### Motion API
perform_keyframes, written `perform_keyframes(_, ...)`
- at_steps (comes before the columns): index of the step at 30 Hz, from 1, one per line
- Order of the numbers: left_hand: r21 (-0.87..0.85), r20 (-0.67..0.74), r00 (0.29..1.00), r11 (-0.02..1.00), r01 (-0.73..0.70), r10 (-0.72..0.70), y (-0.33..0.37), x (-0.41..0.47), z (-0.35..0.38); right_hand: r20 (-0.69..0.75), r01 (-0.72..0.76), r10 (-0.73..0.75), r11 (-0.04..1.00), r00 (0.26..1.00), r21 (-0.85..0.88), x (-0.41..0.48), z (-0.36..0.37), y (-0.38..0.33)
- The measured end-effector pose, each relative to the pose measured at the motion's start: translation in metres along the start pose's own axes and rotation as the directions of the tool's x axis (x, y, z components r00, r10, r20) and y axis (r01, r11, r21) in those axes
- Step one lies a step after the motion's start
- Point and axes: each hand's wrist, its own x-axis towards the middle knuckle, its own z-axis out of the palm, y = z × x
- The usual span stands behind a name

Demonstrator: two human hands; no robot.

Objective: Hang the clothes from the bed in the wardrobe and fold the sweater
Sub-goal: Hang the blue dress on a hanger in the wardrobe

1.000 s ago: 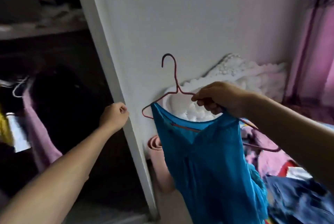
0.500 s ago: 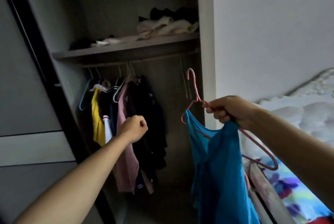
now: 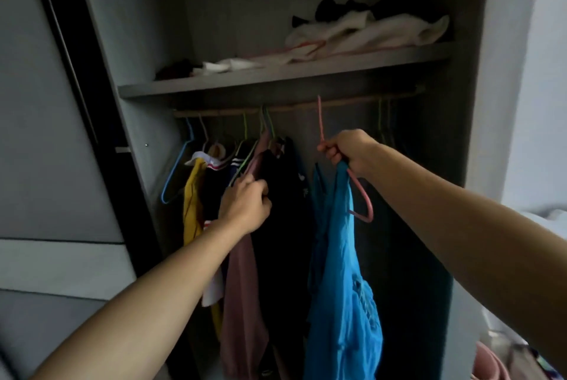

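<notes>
My right hand point(image 3: 349, 151) grips a pink hanger point(image 3: 320, 121) at its neck, inside the open wardrobe. The hanger's hook reaches up to the wooden rail point(image 3: 294, 108); whether it sits over the rail I cannot tell. A bright blue garment point(image 3: 340, 272) hangs from this hanger and falls well below my hand. My left hand point(image 3: 245, 206) grips the shoulder of a dusty pink garment point(image 3: 242, 303) hanging on the rail, next to a black garment point(image 3: 282, 226).
Yellow, white and dark clothes point(image 3: 193, 201) hang at the rail's left end, and empty hangers point(image 3: 383, 121) at its right. A shelf point(image 3: 276, 75) above holds crumpled white and dark clothes. A sliding door point(image 3: 46, 134) stands left, a white wall point(image 3: 534, 103) right.
Both arms have reached into the wardrobe. My right hand lifted the hanger with the blue garment up to the rail. My left hand, a bare fist before, now holds the pink garment.
</notes>
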Motion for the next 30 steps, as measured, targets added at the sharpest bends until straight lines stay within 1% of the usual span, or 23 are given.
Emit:
perform_keyframes(2,0.039,-0.054,0.998,0.999,0.013,-0.011,-0.018,0.029,0.001,0.009,0.02,-0.021,0.999,1.0,0.025,0.044,0.016,-0.01)
perform_keyframes(5,0.108,-0.149,0.987,0.991,0.074,-0.057,-0.041,0.067,0.007,0.038,0.014,-0.016,0.999,0.999,0.053,0.104,0.037,-0.019)
perform_keyframes(7,0.11,-0.18,0.979,0.987,0.119,-0.098,-0.053,0.086,0.013,0.031,0.015,-0.016,0.999,0.999,0.051,0.138,0.051,-0.019)
perform_keyframes(9,0.077,-0.188,0.973,0.985,0.155,-0.138,-0.064,0.1,0.023,0.002,0.032,-0.032,0.999,0.999,0.029,0.167,0.062,-0.013)
perform_keyframes(12,0.034,-0.142,0.972,0.98,0.194,-0.188,-0.076,0.11,0.043,-0.045,0.05,-0.051,0.998,0.998,-0.023,0.199,0.073,0.006)
perform_keyframes(14,0.004,-0.125,0.972,0.979,0.203,-0.201,-0.083,0.112,0.054,-0.069,0.061,-0.064,0.997,0.996,-0.048,0.21,0.079,0.021)
perform_keyframes(18,-0.099,-0.149,0.967,0.976,0.192,-0.205,-0.097,0.113,0.066,-0.116,0.074,-0.088,0.99,0.989,-0.117,0.213,0.087,0.048)
perform_keyframes(22,-0.152,-0.217,0.965,0.982,0.113,-0.144,-0.101,0.112,0.061,-0.145,0.098,-0.116,0.987,0.983,-0.124,0.21,0.085,0.058)
perform_keyframes(23,-0.149,-0.25,0.962,0.986,0.07,-0.106,-0.101,0.112,0.056,-0.164,0.126,-0.154,0.977,0.974,-0.171,0.209,0.083,0.059)
perform_keyframes(25,-0.155,-0.313,0.95,0.987,-0.053,0.002,-0.098,0.113,0.044,-0.241,0.174,-0.277,0.911,0.93,-0.375,0.205,0.071,0.061)
perform_keyframes(27,-0.189,-0.365,0.924,0.962,-0.195,0.115,-0.09,0.116,0.031,-0.327,0.146,-0.354,0.842,0.876,-0.518,0.192,0.056,0.065)
perform_keyframes(30,-0.282,-0.425,0.875,0.884,-0.371,0.232,-0.069,0.115,0.022,-0.399,0.083,-0.406,0.779,0.822,-0.621,0.157,0.029,0.081)
